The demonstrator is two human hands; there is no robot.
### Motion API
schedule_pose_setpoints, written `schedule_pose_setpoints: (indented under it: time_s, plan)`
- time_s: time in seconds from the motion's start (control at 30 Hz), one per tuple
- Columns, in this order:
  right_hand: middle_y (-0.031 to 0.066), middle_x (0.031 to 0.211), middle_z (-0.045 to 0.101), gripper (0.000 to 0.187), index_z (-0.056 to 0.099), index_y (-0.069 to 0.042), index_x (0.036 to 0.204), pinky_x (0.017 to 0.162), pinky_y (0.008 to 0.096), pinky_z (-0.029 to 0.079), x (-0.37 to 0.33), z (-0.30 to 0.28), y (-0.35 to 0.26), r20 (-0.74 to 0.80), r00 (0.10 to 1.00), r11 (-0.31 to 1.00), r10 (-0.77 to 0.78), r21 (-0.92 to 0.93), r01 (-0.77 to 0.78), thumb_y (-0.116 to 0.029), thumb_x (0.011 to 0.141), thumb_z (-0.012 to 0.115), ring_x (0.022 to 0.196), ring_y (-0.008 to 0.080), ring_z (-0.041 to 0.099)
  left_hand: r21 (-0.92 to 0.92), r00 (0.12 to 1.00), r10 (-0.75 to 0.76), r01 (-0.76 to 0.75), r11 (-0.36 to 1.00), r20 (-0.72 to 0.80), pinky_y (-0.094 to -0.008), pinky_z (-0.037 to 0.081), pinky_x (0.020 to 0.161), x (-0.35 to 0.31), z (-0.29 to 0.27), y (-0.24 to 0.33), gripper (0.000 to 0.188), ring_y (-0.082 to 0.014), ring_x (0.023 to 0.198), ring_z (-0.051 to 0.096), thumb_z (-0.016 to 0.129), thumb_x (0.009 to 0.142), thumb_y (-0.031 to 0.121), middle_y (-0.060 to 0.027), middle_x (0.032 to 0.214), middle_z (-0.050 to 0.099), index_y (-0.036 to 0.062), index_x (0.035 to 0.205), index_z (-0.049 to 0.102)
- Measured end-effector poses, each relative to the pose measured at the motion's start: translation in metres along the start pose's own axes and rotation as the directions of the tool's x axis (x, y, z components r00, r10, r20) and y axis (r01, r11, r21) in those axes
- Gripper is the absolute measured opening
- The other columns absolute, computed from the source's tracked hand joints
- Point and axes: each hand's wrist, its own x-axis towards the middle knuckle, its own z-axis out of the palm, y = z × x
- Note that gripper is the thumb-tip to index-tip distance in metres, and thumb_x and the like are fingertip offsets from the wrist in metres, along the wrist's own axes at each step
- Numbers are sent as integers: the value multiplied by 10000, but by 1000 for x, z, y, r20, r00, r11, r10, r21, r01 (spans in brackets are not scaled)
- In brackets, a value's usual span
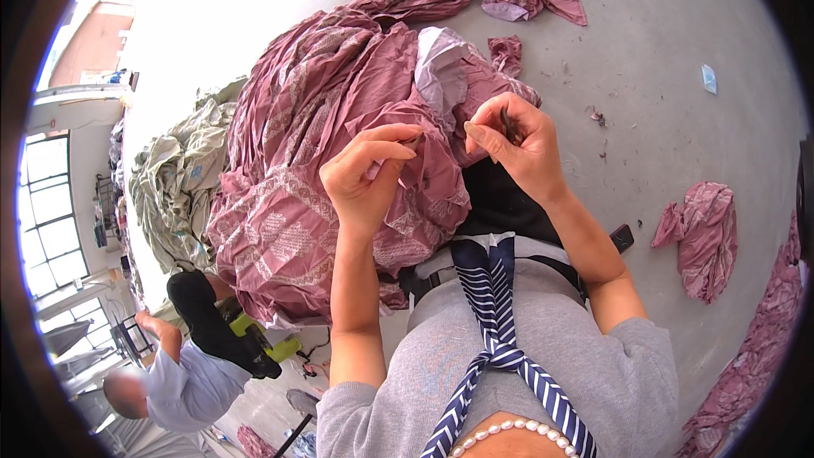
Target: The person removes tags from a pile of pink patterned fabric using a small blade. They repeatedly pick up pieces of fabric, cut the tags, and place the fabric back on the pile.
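Note:
Both hands are raised over my lap, a short gap between them. My left hand (366,176) is closed in a pinch, thumb against forefinger; a small dark bit shows at its fingertips, too small to name. Opposite it, my right hand (524,142) also pinches with thumb and forefinger. A small dark, curved object (508,122) is tucked in the right hand's curled fingers; its kind is mostly hidden. Behind and under the hands spreads a large heap of dusty-pink patterned fabric (288,119), crumpled over my lap. A pale lilac piece of cloth (441,68) lies folded on top.
Pale green fabric (178,178) is heaped at the left. A seated person (191,382) is at lower left beside a yellow-green object (271,348). Pink cloth pieces (710,242) and a dark phone-like object (621,238) lie on the grey floor at right, with more pink fabric (755,348) along the edge.

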Motion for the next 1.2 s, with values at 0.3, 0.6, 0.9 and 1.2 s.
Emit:
schedule_pose_setpoints:
  time_s: [0.3,0.6,0.9,1.2]
  plan:
    - [1,708,602,129,608,-12,896,534,175,403,10,22,-7,83,991,994,107,-5,-107,-114,872,683,603,7,484,-179,999,4,-12,984,-46,-262,529,722,-5,9,-5,149,-189,828,660,640,746,-149,-145,905,685,-6,784,621]
    - [19,663,581,129,561,-42,866,491,169,340,16,18,-3,-97,995,981,28,196,-9,-141,935,604,544,33,460,-742,967,-240,101,663,-82,-391,510,870,-16,13,-30,209,-263,935,622,671,820,-46,-114,928,628,76,826,501]
    - [105,744,625,234,548,-38,1000,597,301,489,2,12,4,-28,991,863,-134,-494,103,-235,900,626,654,218,641,-877,920,-391,168,450,-24,-403,472,934,-22,17,-40,245,-270,991,618,679,816,-33,-90,973,619,113,860,487]
    - [107,769,635,253,572,-24,950,560,284,483,7,26,16,20,955,866,-296,-416,277,-207,845,711,643,172,634,-933,882,-461,242,267,97,-348,506,886,-24,26,-39,229,-241,1004,619,667,834,-20,-84,978,609,111,856,480]
